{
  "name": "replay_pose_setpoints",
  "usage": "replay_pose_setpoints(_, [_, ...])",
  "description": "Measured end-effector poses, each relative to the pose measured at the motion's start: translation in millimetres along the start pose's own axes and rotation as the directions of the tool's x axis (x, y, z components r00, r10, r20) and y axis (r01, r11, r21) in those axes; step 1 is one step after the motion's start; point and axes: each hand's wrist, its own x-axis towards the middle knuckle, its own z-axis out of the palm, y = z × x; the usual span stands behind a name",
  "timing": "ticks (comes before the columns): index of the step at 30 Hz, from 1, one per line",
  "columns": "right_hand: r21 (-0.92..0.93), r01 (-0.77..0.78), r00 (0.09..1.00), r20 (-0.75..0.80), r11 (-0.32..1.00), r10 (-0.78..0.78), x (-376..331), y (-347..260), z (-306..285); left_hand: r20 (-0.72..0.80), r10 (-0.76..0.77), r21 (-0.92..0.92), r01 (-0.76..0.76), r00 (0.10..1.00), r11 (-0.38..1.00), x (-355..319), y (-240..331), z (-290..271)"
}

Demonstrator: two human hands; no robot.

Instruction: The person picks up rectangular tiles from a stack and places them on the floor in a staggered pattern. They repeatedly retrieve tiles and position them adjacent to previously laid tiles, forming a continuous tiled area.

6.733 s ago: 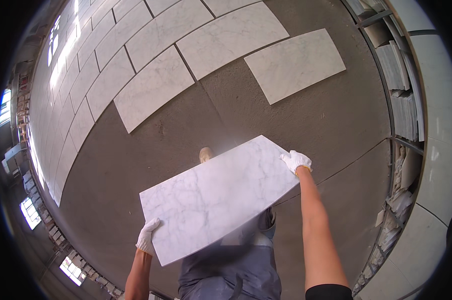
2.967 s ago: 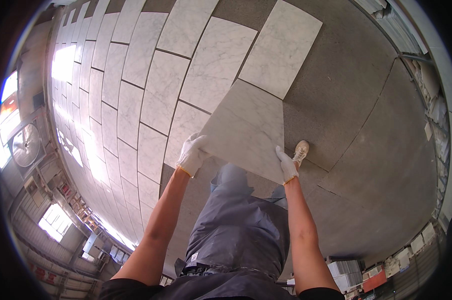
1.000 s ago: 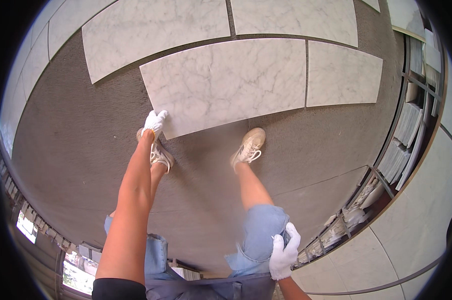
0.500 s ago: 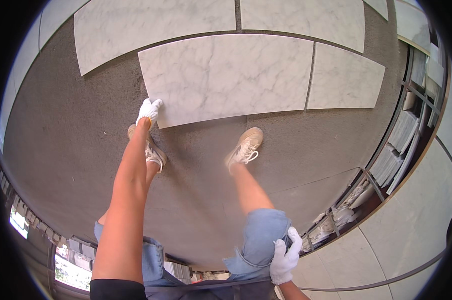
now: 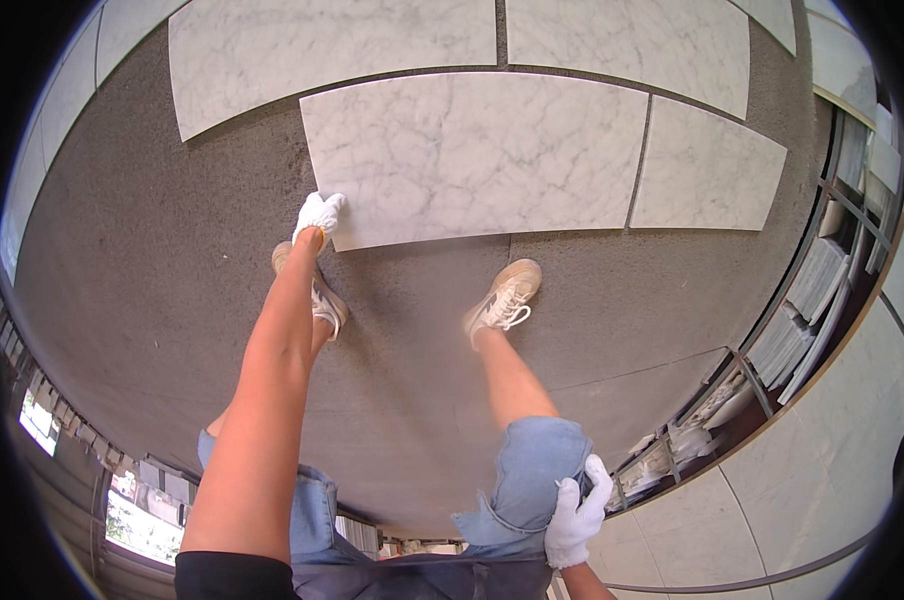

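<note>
A large white marble slab (image 5: 472, 160) with grey veins lies on the grey floor ahead of my feet. My left hand (image 5: 319, 215), in a white knit glove, is closed on the slab's left edge close to its near corner; part of the fingers is hidden. My right hand (image 5: 578, 515), gloved too, rests beside my right knee with thumb and fingers apart. A small pale point shows by its thumb, too small to make out.
A smaller marble slab (image 5: 707, 165) lies to the right across a narrow gap. Two more, a far left slab (image 5: 332, 50) and a far right slab (image 5: 622, 50), lie beyond. A recessed rack (image 5: 817, 280) of stacked pieces borders the right side. My shoes (image 5: 507, 295) stand near the slab.
The view has shifted and turned slightly, so the slabs appear farther right. My left hand keeps its place at the slab's edge, and my right hand stays by the knee.
</note>
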Motion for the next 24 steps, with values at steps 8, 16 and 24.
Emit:
replay_pose_setpoints(8, [-0.008, -0.002, 1.000, 0.006, 1.000, 0.002, 1, 4, -2, -0.070, 0.038, 0.126, -0.029, 0.997, 0.992, 1, -1, 3])
replay_pose_setpoints(16, [-0.010, 0.011, 1.000, 0.004, 1.000, -0.011, 5, 0, -2, -0.003, 0.006, 0.110, -0.005, 1.000, 0.994, 14, -12, 6])
replay_pose_setpoints(24, [0.003, 0.005, 1.000, 0.010, 1.000, -0.005, 3, 0, -1, -0.098, 0.071, 0.236, -0.047, 0.993, 0.971, -8, -10, 5])
